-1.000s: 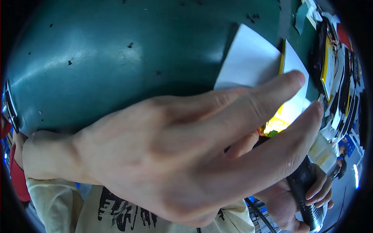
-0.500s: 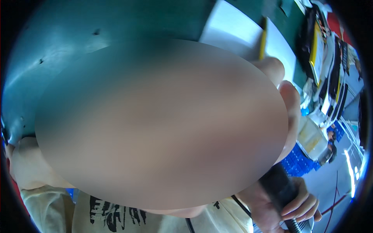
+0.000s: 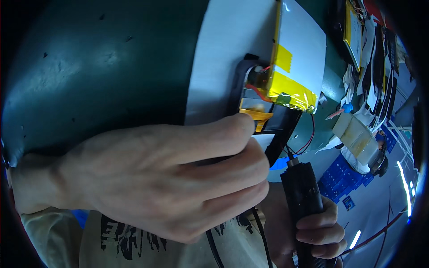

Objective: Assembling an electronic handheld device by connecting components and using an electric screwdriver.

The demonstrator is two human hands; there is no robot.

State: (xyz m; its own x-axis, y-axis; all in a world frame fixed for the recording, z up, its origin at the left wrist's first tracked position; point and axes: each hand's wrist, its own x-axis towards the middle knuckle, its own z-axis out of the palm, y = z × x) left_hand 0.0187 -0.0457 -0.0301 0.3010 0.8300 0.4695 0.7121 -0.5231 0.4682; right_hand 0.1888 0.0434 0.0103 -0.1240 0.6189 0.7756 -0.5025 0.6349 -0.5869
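Note:
My left hand [image 3: 174, 174] reaches across the middle with thumb and fingers curled together; whatever they may hold is hidden. Just beyond its thumb lies a black-framed device [image 3: 282, 129] with an orange flex strip [image 3: 257, 115]. A flat white battery pack [image 3: 299, 49] with yellow tape rests over the device's far right part, with thin red and black wires [image 3: 308, 143] nearby. Lower right, my right hand [image 3: 319, 230] is wrapped round a thick black cylindrical tool [image 3: 301, 187]. The tool's narrow metal end points up toward the wires; its exact kind cannot be told.
A white sheet [image 3: 219, 53] lies under the device on the dark green tabletop [image 3: 111, 76]. More flat packs and white strips [image 3: 373, 67] crowd the far right. Black cables [image 3: 259, 236] hang in front of my body. A pale container [image 3: 355, 134] stands at right.
A large blur covered the middle earlier. My left fingertips have moved left and nearer, leaving the device and battery pack in view. My right hand has brought the black tool up and left.

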